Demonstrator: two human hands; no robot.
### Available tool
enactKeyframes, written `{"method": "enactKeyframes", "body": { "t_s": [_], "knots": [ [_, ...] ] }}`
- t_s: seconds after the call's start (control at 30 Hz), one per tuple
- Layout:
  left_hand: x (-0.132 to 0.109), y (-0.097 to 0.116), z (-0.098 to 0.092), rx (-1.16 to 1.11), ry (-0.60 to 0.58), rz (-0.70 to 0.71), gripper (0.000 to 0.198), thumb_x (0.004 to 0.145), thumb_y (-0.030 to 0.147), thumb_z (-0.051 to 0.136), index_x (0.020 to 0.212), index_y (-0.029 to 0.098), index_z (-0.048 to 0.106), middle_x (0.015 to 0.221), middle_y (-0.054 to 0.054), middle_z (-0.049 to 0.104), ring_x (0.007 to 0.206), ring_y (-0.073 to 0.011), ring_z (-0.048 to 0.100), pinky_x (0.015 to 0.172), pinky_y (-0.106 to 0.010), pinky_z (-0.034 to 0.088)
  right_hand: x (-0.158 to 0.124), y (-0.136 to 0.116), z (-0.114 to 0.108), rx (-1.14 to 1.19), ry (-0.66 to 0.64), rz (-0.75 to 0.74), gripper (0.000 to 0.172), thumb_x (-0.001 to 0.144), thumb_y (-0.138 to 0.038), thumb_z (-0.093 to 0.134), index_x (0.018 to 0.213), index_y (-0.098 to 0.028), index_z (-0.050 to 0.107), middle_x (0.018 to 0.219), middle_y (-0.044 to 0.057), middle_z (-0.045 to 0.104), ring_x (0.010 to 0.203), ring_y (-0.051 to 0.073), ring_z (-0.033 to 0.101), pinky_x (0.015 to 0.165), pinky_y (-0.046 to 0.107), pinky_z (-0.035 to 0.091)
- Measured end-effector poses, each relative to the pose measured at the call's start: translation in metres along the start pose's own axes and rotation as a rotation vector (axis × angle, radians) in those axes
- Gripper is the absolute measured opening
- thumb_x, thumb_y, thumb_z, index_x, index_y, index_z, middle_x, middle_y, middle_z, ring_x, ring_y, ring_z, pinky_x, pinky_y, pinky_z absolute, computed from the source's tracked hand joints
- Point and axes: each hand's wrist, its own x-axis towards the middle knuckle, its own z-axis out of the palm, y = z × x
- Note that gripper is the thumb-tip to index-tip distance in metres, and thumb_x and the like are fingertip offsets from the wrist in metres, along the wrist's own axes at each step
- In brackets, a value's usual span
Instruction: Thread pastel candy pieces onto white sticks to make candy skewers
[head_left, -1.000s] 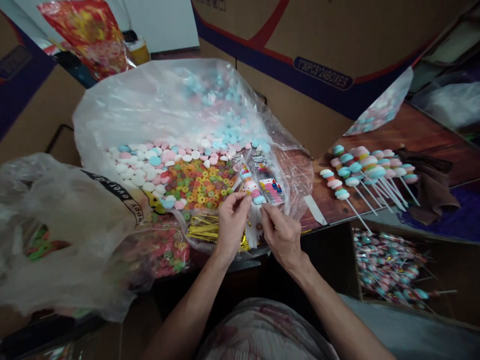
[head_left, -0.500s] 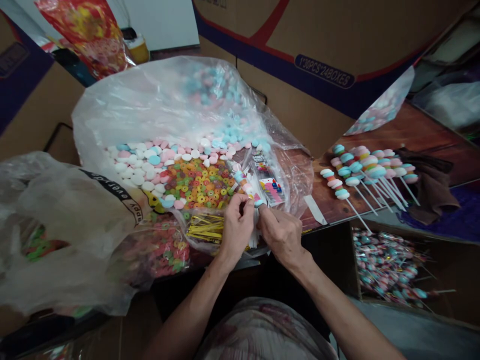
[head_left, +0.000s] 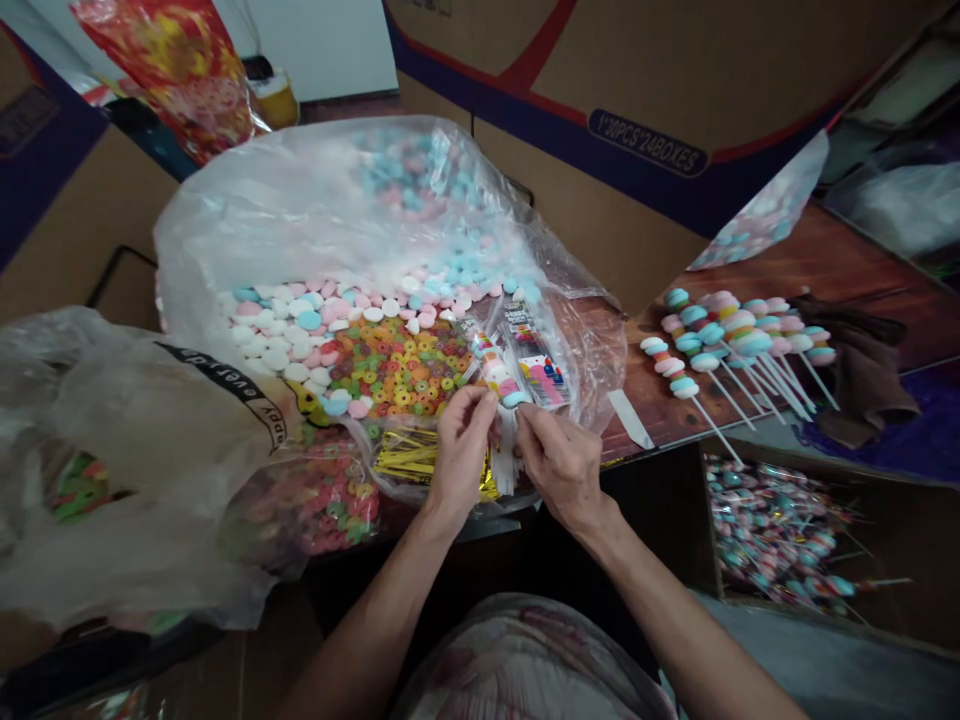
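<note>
A candy skewer of pink, white, yellow and blue sweets lies slantwise just beyond my fingertips, with clear film seeming to surround it. My left hand is closed in a pinch by its lower left side; what the fingertips hold is too small to make out. At the skewer's lower blue end, my right hand has its fingers curled shut, seemingly on the stick, which the fingers hide. Gold twist ties lie beside my left hand. White sticks show between the hands. Printed clear wrappers sit beyond the right hand.
Gummy rings and pastel sweets spread before a large clear bag. Finished candy skewers lie on the table at right, above a carton of wrapped ones. Another plastic bag stands left; large cardboard boxes rise behind.
My hands have moved slightly apart, the left one shifting left. More of the skewer's lower end and the white sticks between the hands now shows.
</note>
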Motion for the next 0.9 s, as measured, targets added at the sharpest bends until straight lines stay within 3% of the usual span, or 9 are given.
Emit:
{"method": "enactKeyframes", "body": {
  "t_s": [0.1,0.23,0.33,0.4,0.53,0.7,0.9],
  "knots": [
    [0.008,0.005,0.004,-0.17,0.062,-0.052,0.032,0.078,0.048,0.072,0.086,0.019,0.06,0.079,0.001,0.06,0.067,-0.0096,0.055,0.063,-0.022,0.044,0.001,0.0,0.0,0.02,-0.001,-0.026,0.016,0.095,-0.012,0.053,0.086,-0.014,0.066,0.059,0.0,0.065,0.054,0.011,0.06,0.059,0.022,0.043],
    [0.014,0.014,0.01,-0.337,-0.008,-0.103,0.032,0.073,0.042,0.079,0.085,0.017,0.062,0.079,-0.001,0.064,0.071,-0.0104,0.06,0.067,-0.022,0.048,0.0,-0.003,0.002,0.054,-0.001,-0.003,0.012,0.095,-0.017,0.056,0.096,-0.013,0.067,0.067,0.003,0.069,0.054,0.012,0.061,0.058,0.024,0.046],
    [0.014,0.016,0.013,-0.395,-0.003,-0.136,0.028,0.071,0.033,0.081,0.087,0.017,0.063,0.08,0.0,0.066,0.071,-0.0103,0.063,0.066,-0.021,0.048,-0.004,-0.004,0.003,0.112,-0.014,0.057,0.026,0.095,-0.016,0.054,0.119,-0.011,0.063,0.083,0.007,0.075,0.056,0.011,0.063,0.06,0.023,0.048],
    [0.013,0.015,0.013,-0.406,0.01,-0.174,0.029,0.07,0.032,0.082,0.089,0.018,0.064,0.081,0.0,0.067,0.072,-0.0111,0.066,0.066,-0.022,0.049,-0.007,-0.004,0.003,0.105,-0.021,0.02,0.031,0.096,-0.014,0.052,0.125,-0.012,0.061,0.08,0.006,0.074,0.057,0.011,0.063,0.061,0.023,0.048],
    [0.013,0.015,0.012,-0.4,0.006,-0.231,0.033,0.069,0.035,0.082,0.092,0.018,0.064,0.076,-0.002,0.069,0.076,-0.0177,0.071,0.069,-0.027,0.053,-0.011,0.0,0.003,0.058,-0.023,-0.064,0.025,0.094,-0.01,0.055,0.115,-0.01,0.067,0.062,0.001,0.065,0.054,0.011,0.059,0.061,0.024,0.046],
    [0.012,0.014,0.013,-0.408,0.04,-0.226,0.033,0.069,0.036,0.082,0.09,0.019,0.064,0.067,0.0,0.066,0.079,-0.02,0.072,0.071,-0.027,0.054,-0.011,0.001,0.004,0.082,-0.066,-0.092,0.021,0.093,-0.008,0.055,0.108,-0.006,0.069,0.059,0.002,0.062,0.053,0.012,0.057,0.059,0.024,0.045],
    [0.008,0.007,0.016,-0.37,-0.013,-0.251,0.034,0.072,0.039,0.08,0.092,0.017,0.064,0.071,-0.002,0.069,0.074,-0.0181,0.07,0.067,-0.026,0.053,-0.006,-0.006,0.002,0.16,-0.098,0.099,0.019,0.095,-0.014,0.052,0.098,-0.015,0.07,0.072,0.004,0.071,0.061,0.012,0.065,0.061,0.022,0.049]
  ]
}}
